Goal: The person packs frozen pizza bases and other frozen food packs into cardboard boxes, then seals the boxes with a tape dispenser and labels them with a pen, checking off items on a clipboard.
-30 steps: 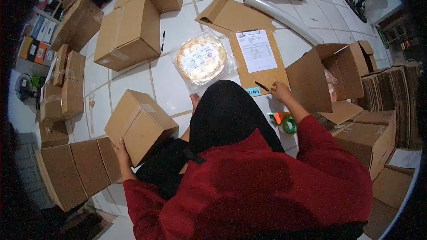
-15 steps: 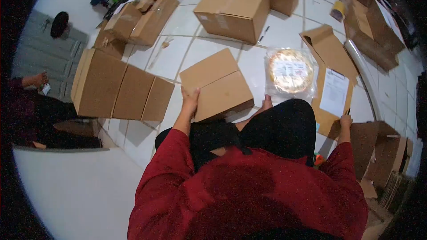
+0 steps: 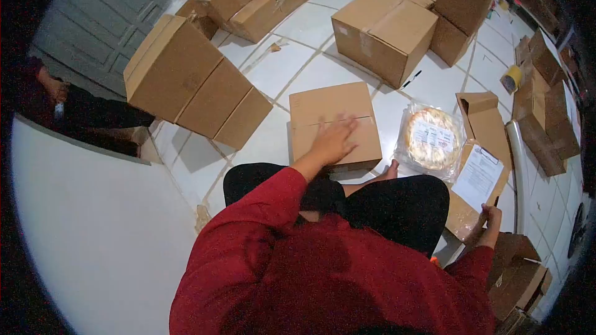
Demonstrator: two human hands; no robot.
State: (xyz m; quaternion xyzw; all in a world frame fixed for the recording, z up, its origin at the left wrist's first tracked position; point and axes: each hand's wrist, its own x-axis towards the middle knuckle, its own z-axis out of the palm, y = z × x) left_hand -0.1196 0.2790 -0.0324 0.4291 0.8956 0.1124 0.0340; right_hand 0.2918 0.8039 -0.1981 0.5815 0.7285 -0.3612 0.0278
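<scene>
While a black pen [image 3: 496,201] is gripped by the right hand [image 3: 490,218], the left hand [image 3: 334,141] is spread over a cardboard box [image 3: 329,100] on white floor tiles [image 3: 292,69]; a grey panelled door [image 3: 99,31] is seen far left.

Dim, grainy view with blackened, bowed fisheye edges, whitish glare on the plastic-wrapped round pack [image 3: 430,138], blurred left fingers [image 3: 348,125].

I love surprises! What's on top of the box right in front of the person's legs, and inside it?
The left hand is over the box, blurred; touching is unclear. Its closed top hides the inside.
</scene>
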